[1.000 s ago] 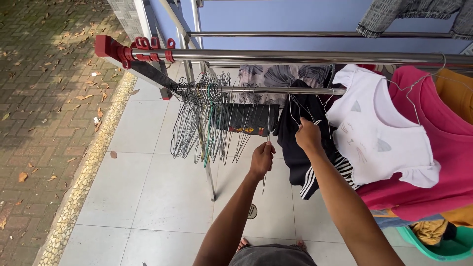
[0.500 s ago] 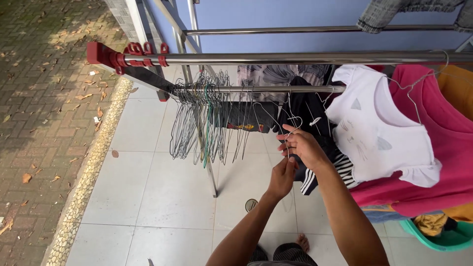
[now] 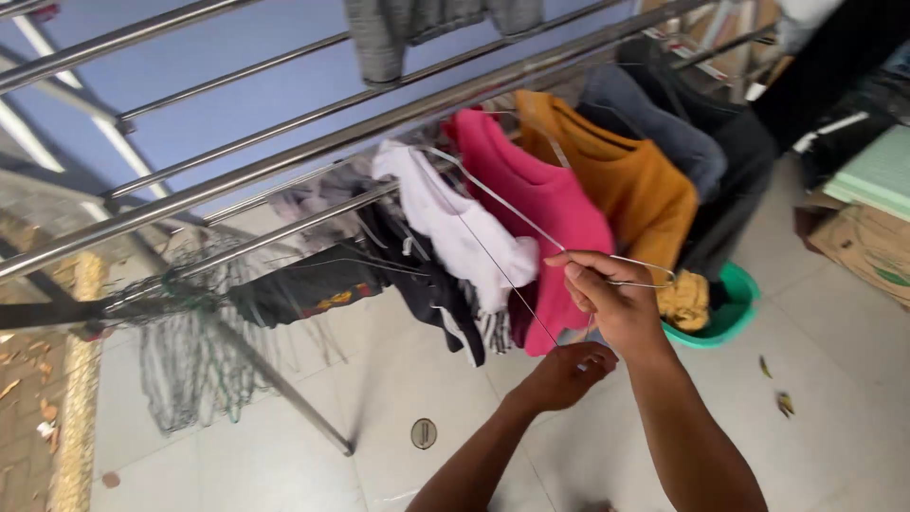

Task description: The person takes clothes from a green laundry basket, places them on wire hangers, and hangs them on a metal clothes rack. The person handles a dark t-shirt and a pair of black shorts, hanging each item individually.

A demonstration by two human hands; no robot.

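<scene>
The bunch of empty wire hangers [image 3: 185,351] on the lower rail [image 3: 284,237] is smeared by motion blur, so single hangers cannot be counted. The wire hanger [image 3: 531,232] is partly hidden inside the right hand [image 3: 611,299], and whether it is touched by the left hand [image 3: 569,372] cannot be told. The grey garment [image 3: 417,28] is cut off by the top edge. The green basin [image 3: 725,308] is half hidden behind the orange shirt [image 3: 630,185]. The cardboard box [image 3: 867,246] is cut off by the right edge.
</scene>
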